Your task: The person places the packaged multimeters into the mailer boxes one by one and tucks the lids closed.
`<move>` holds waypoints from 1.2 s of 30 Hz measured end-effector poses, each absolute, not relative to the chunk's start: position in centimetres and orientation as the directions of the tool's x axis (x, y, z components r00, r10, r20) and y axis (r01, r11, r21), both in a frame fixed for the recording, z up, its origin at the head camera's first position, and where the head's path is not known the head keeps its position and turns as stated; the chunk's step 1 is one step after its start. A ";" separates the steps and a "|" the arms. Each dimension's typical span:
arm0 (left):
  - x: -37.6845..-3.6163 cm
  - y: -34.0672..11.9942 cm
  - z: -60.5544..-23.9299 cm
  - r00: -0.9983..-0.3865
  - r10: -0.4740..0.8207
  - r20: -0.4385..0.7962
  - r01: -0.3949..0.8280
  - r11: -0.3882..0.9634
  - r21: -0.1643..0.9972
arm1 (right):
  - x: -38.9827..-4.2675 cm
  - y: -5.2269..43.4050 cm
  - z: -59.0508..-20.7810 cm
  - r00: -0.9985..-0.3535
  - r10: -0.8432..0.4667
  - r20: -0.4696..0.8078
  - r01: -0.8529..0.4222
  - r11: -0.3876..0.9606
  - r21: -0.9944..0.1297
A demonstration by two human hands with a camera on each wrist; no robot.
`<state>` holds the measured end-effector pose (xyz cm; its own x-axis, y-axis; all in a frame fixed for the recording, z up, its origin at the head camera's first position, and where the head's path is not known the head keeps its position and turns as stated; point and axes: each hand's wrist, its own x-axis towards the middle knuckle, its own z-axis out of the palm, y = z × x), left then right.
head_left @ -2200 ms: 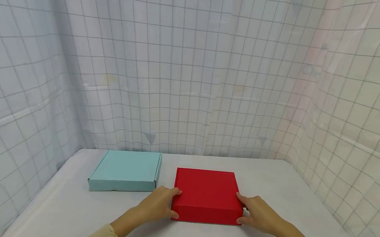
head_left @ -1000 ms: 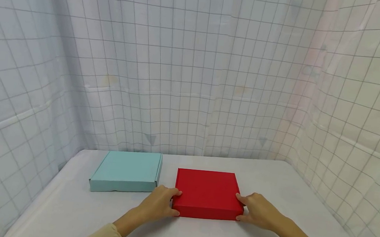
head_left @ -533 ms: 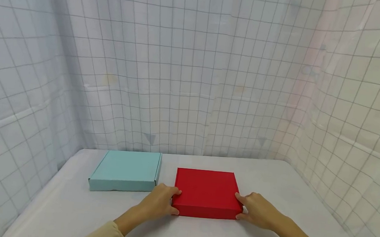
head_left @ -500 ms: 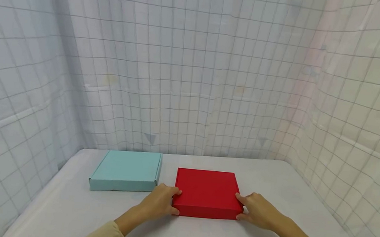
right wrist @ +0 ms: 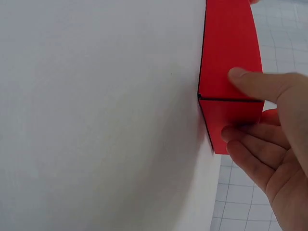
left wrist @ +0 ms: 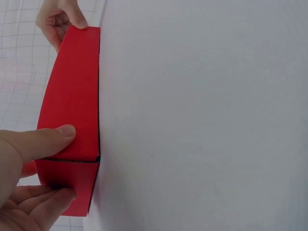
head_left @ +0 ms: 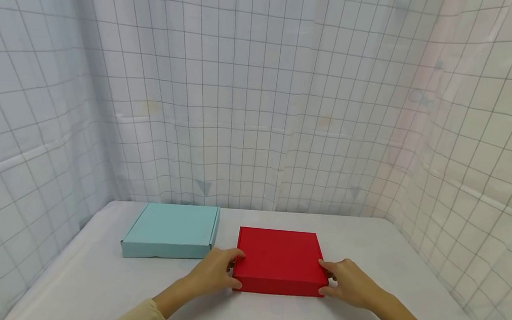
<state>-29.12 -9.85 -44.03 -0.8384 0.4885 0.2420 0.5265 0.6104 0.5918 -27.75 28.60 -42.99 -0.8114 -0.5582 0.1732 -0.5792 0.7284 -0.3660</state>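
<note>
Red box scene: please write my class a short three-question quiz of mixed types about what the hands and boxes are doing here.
1. True or false: the red box rests flat on the white table.
2. Multiple choice: where do the left hand and the right hand take their grip? A) on the near corners of the red box; B) on the blue box; C) on the curtain.
3. Fill in: the blue box lies to the ____ of the red box, apart from it.

Key: 1 true; 2 A; 3 left.
</note>
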 end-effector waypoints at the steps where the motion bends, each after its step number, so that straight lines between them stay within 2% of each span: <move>1: -29.2 -10.0 -44.2 -0.848 0.474 0.238 0.509 0.600 0.617 | -27.9 28.7 -43.1 -0.807 -0.565 0.172 -0.582 0.713 -0.391; 4: -29.4 -10.2 -44.5 -0.875 0.430 0.223 0.460 0.594 0.660 | -28.5 28.8 -43.2 -0.787 -0.592 0.171 -0.597 0.662 -0.453; 8: -29.8 -10.0 -44.2 -0.886 0.415 0.205 0.439 0.611 0.659 | -29.4 28.8 -42.8 -0.782 -0.601 0.165 -0.597 0.648 -0.473; 18: -31.8 -9.2 -43.4 -0.881 0.432 0.194 0.447 0.627 0.638 | -31.1 28.8 -42.5 -0.808 -0.572 0.142 -0.566 0.687 -0.456; 31: -33.5 -8.5 -43.6 -0.916 0.370 0.152 0.367 0.626 0.688 | -32.9 28.8 -42.7 -0.844 -0.514 0.150 -0.519 0.715 -0.469; 36: -33.9 -8.4 -43.9 -0.938 0.314 0.144 0.315 0.607 0.729 | -33.5 28.7 -43.0 -0.867 -0.478 0.139 -0.474 0.709 -0.522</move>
<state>-33.87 -8.39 -43.90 -0.9383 0.3144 0.1440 0.3154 0.6072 0.7293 -33.53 28.73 -42.99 -0.8672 -0.4783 0.1385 -0.4743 0.7087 -0.5222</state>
